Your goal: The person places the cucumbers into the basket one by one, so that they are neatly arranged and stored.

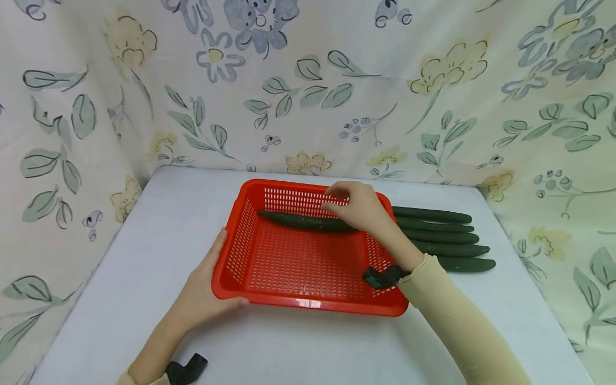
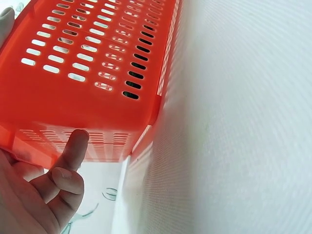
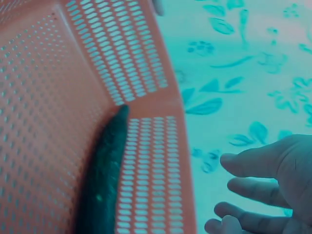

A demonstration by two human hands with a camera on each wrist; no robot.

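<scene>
A red plastic basket (image 1: 308, 305) with slotted walls stands on the white table. One dark green cucumber (image 1: 308, 222) lies inside it along the far wall; the right wrist view shows its tip (image 3: 117, 122) at a basket corner. My left hand (image 1: 204, 294) holds the near left corner, thumb along the front rim and fingers on the outer left wall. In the left wrist view a fingertip (image 2: 78, 139) touches the outside of the basket. Above the cucumber's right end is my right hand (image 1: 358, 206), thumb and fingers apart and nothing between them.
Several cucumbers (image 1: 449, 250) lie side by side on the table right of the basket, their left ends hidden behind it and my right arm. White table surface (image 1: 168, 214) shows to the left. A floral cloth (image 1: 308, 133) hangs behind and at the sides.
</scene>
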